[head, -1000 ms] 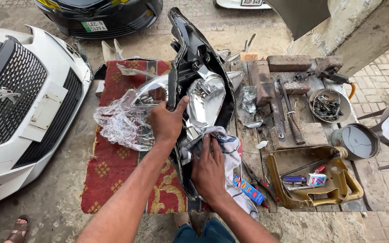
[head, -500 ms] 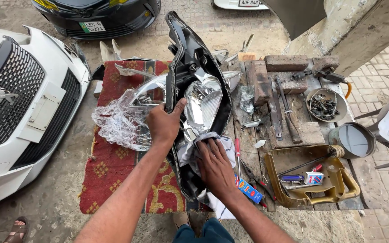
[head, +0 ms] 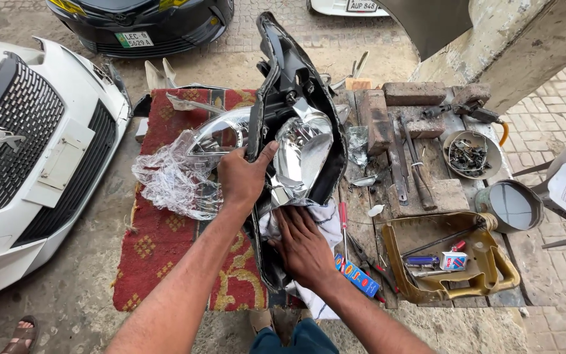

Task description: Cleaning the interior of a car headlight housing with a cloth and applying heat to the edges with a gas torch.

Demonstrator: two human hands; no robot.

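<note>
In the head view, a black plastic car headlight housing with a chrome reflector bowl (head: 299,141) stands on edge, partly on the red patterned rug (head: 158,242) and against the near edge of the rough wooden worktop (head: 440,196). The left hand (head: 244,177) grips the housing's black rim, its fingers (head: 264,155) wrapped around the edge with the thumb up along it. The right hand (head: 304,246) lies lower, its fingers (head: 283,219) spread narrow and pressed flat onto a white cloth (head: 322,219) that is bunched inside the lower part of the housing. Whether this hand pinches the cloth or only presses it, I cannot tell.

Crumpled clear plastic film (head: 171,177) lies on the rug just left of the housing, touching the lamp's clear lens part. On the worktop to the right sit a cut-open yellow plastic can holding small tools (head: 456,259), a round metal bowl of screws (head: 470,154), a grey tin of liquid (head: 512,206), two bricks and long metal tools. A red-handled screwdriver (head: 343,223) lies just beside the cloth. A white car's front grille (head: 27,151) fills the left side, well apart from the hands
</note>
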